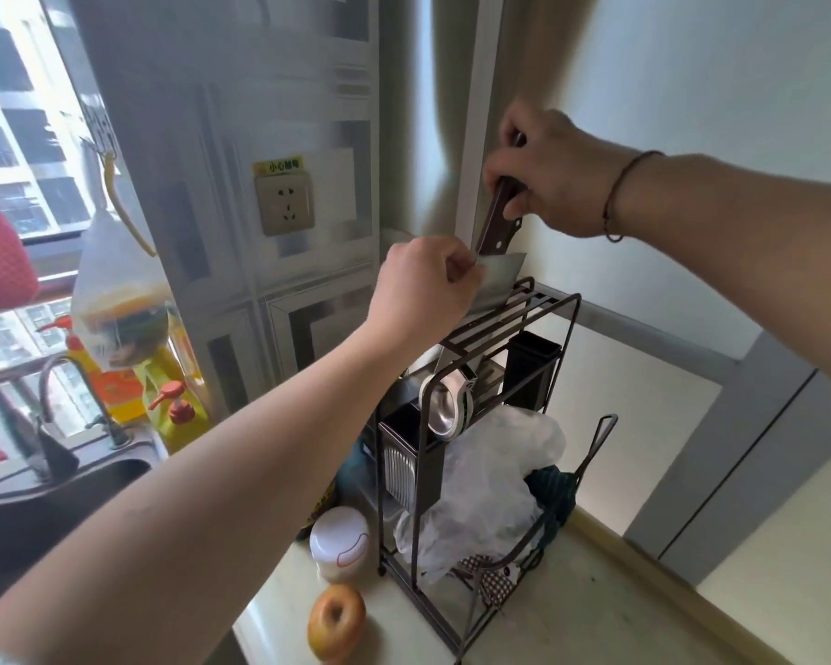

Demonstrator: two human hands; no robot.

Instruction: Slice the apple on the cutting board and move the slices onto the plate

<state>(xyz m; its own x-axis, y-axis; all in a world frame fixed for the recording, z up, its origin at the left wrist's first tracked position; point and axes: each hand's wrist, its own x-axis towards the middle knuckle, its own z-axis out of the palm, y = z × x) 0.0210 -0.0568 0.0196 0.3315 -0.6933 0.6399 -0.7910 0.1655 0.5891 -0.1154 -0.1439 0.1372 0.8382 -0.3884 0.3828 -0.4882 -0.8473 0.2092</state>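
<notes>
Above the rack [514, 324], right hand [548, 177] clamped on cleaver [497, 223] handle, left hand [425, 285] pinching its blade; apple [337, 628] sits near on surface [572, 631]; risk: fingers on steel get cut if blade snags a slot.

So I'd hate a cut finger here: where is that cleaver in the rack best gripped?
By the brown riveted handle, from above. The cleaver stands blade-down in the rack slots, handle up. The right hand already holds the handle; the left hand pinching the blade looks riskier.
</notes>
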